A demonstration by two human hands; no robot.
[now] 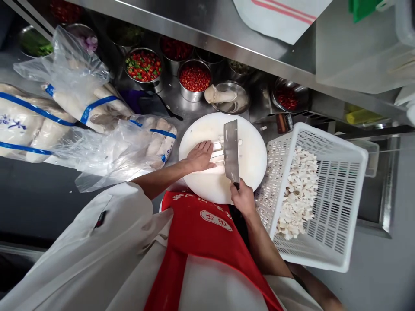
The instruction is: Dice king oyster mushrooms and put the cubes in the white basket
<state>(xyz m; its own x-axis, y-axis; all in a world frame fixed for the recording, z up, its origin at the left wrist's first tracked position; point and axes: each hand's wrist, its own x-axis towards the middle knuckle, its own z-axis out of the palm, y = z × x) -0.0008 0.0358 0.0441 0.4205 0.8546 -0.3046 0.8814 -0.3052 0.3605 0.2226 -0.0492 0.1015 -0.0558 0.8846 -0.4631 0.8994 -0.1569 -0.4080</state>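
Observation:
On a round white cutting board (pixel 194 129) lie long pale strips of king oyster mushroom (pixel 218 153), side by side. My left hand (pixel 200 156) rests over their left end, fingers on the far side and thumb on the near side, holding them. My right hand (pixel 243 198) is closed round the dark handle of a cleaver (pixel 231 149). Its broad blade stands across the right end of the strips and hides part of them. Small white cut bits lie just right of the blade.
A white plastic basket (pixel 339 203) with chopped mushroom pieces (pixel 300 190) stands at the right. Bagged whole mushrooms (pixel 158 138) lie left. Behind the board are metal pots of chopped chillies (pixel 194 79) and a bowl (pixel 241 97) with a whole mushroom (pixel 222 95), under a steel shelf (pixel 207 32).

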